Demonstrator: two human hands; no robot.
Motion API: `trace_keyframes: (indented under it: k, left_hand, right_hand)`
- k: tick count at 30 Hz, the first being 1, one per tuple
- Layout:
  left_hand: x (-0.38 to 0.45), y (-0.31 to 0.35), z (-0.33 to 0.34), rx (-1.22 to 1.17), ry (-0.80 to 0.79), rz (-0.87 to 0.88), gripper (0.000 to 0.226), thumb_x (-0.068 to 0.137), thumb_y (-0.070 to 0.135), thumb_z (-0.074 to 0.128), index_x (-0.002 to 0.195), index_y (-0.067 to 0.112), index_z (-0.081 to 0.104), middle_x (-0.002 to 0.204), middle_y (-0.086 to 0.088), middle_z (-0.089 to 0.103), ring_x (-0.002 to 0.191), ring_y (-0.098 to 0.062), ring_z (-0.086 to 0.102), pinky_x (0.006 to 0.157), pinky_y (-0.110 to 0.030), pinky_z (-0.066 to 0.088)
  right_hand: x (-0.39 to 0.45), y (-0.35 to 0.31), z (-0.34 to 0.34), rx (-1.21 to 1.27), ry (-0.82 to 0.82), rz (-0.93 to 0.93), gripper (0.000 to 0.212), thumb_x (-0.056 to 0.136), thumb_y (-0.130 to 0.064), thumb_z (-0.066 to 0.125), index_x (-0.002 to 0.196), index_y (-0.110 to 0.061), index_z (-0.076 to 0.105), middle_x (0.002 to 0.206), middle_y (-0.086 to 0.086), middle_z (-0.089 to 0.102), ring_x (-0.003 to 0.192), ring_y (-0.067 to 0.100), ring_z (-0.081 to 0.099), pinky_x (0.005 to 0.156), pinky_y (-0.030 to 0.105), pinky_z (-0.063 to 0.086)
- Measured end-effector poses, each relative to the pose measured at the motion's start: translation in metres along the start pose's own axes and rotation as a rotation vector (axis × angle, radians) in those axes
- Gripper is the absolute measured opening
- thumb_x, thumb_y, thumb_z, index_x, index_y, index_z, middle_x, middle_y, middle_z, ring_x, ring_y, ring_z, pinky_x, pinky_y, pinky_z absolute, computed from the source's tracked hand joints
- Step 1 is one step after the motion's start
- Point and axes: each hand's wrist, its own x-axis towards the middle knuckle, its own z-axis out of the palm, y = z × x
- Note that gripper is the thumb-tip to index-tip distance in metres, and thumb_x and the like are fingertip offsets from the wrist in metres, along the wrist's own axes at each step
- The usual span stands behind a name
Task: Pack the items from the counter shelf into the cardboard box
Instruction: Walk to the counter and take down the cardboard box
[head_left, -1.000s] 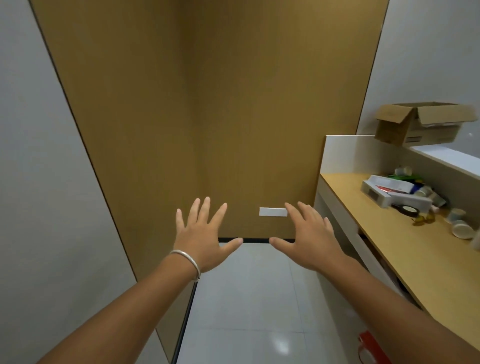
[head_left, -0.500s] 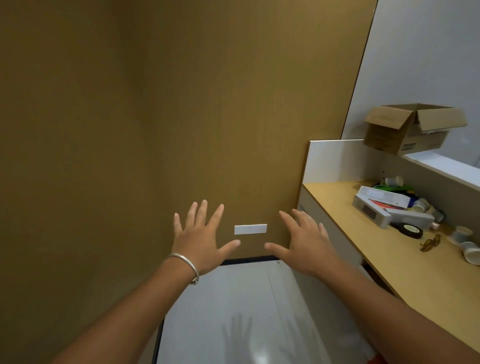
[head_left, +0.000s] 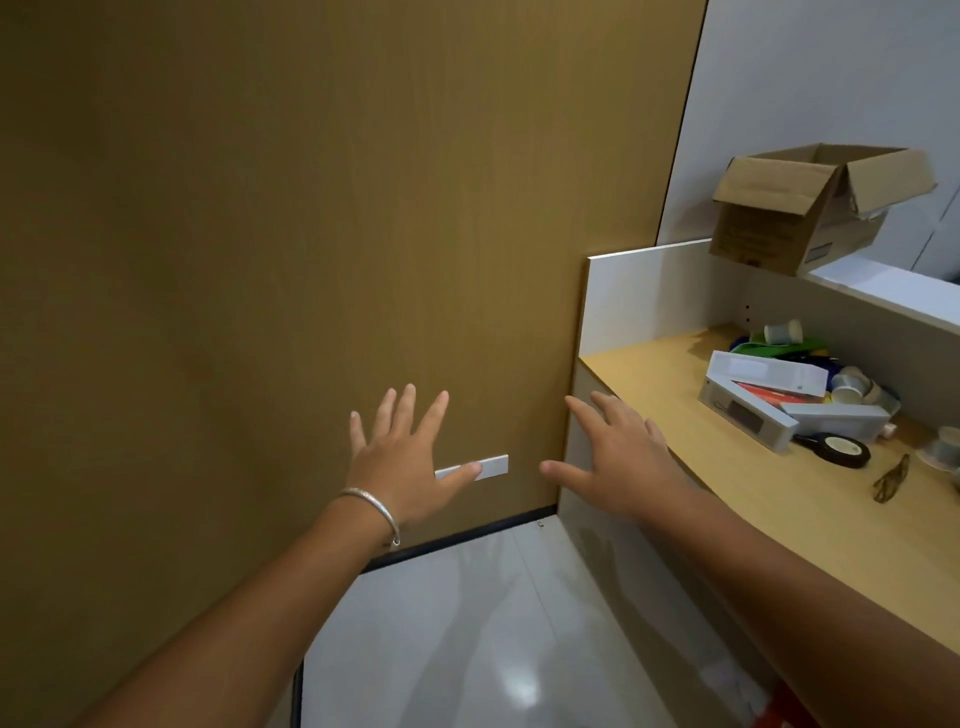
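An open cardboard box (head_left: 800, 218) stands on the white upper ledge (head_left: 883, 291) at the right. Below it, the wooden counter shelf (head_left: 727, 478) holds a pile of items: long white boxes (head_left: 748, 410), a black tape roll (head_left: 839, 449), small cups (head_left: 782, 331), green and blue things behind, and a brown object (head_left: 891, 480). My left hand (head_left: 402, 457), with a silver bracelet, is held out with fingers spread, holding nothing. My right hand (head_left: 618, 457) is likewise spread and empty, just left of the shelf's front corner.
A brown wood-panel wall (head_left: 311, 234) fills the left and centre, with a small white plate (head_left: 485, 467) low on it. A glossy white floor (head_left: 467, 639) lies below. A white side panel (head_left: 639, 296) closes the shelf's far end. Something red (head_left: 779, 701) sits under the counter.
The view has swung right and nearer to the counter, so the box and shelf items look larger. Both hands stay spread and empty, the right one now close to the shelf corner.
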Motion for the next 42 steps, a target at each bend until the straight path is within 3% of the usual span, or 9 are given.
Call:
trace_keyframes:
  k: [12, 16, 23, 28, 34, 38, 42]
  left_hand:
    - [0.244, 0.107, 0.032, -0.001, -0.03, 0.145, 0.091, 0.075, 0.083, 0.028, 0.148, 0.041, -0.005, 0.161, -0.001, -0.007, 0.146, -0.017, -0.011, 0.116, -0.053, -0.003]
    - [0.308, 0.165, 0.049, -0.046, -0.016, 0.25, 0.09, 0.075, 0.082, 0.029, 0.148, 0.041, -0.003, 0.161, -0.001, -0.003, 0.146, -0.018, -0.009, 0.116, -0.053, -0.001]
    - [0.406, 0.254, 0.084, -0.088, -0.048, 0.42, 0.089, 0.078, 0.078, 0.034, 0.149, 0.039, -0.003, 0.161, -0.001, -0.002, 0.146, -0.018, -0.006, 0.115, -0.052, 0.0]
    - [0.496, 0.322, 0.11, -0.145, -0.006, 0.57, 0.09, 0.082, 0.072, 0.04, 0.15, 0.034, -0.004, 0.16, -0.005, 0.005, 0.146, -0.022, 0.004, 0.115, -0.051, 0.01]
    - [0.612, 0.398, 0.114, -0.381, 0.075, 0.74, 0.086, 0.084, 0.066, 0.043, 0.151, 0.03, 0.003, 0.159, -0.009, 0.011, 0.145, -0.024, 0.01, 0.115, -0.05, 0.016]
    - [0.695, 0.439, 0.09, -0.634, 0.183, 0.789, 0.066, 0.093, 0.05, 0.044, 0.15, 0.028, 0.019, 0.156, -0.01, 0.02, 0.143, -0.026, 0.018, 0.114, -0.051, 0.021]
    - [0.757, 0.475, 0.066, -0.651, 0.268, 0.848, 0.064, 0.094, 0.042, 0.048, 0.15, 0.027, 0.02, 0.156, -0.008, 0.02, 0.144, -0.026, 0.016, 0.114, -0.055, 0.019]
  right_hand:
    - [0.188, 0.164, -0.009, 0.046, 0.115, 0.12, 0.087, 0.076, -0.079, 0.041, 0.147, -0.038, 0.015, 0.158, 0.0, 0.017, 0.144, 0.023, 0.015, 0.113, 0.056, 0.015]
    - [0.216, 0.229, -0.025, 0.019, 0.154, 0.186, 0.085, 0.076, -0.078, 0.044, 0.146, -0.037, 0.017, 0.157, 0.001, 0.022, 0.143, 0.025, 0.02, 0.112, 0.057, 0.024]
    - [0.248, 0.326, -0.045, 0.002, 0.157, 0.372, 0.086, 0.077, -0.075, 0.047, 0.148, -0.035, 0.017, 0.158, 0.0, 0.018, 0.144, 0.022, 0.013, 0.114, 0.055, 0.015]
    - [0.27, 0.388, -0.061, -0.034, 0.207, 0.52, 0.086, 0.078, -0.071, 0.049, 0.149, -0.034, 0.018, 0.157, 0.002, 0.019, 0.144, 0.02, 0.013, 0.114, 0.055, 0.014]
    - [0.333, 0.442, -0.106, -0.122, 0.401, 0.595, 0.082, 0.081, -0.062, 0.056, 0.148, -0.027, 0.023, 0.155, 0.007, 0.026, 0.142, 0.025, 0.021, 0.113, 0.051, 0.024]
    - [0.396, 0.471, -0.147, -0.205, 0.565, 0.59, 0.077, 0.083, -0.056, 0.058, 0.147, -0.026, 0.027, 0.153, 0.007, 0.029, 0.141, 0.025, 0.023, 0.113, 0.053, 0.026]
    - [0.444, 0.491, -0.178, -0.296, 0.652, 0.584, 0.074, 0.083, -0.053, 0.061, 0.145, -0.028, 0.029, 0.152, 0.004, 0.03, 0.14, 0.024, 0.022, 0.113, 0.053, 0.024]
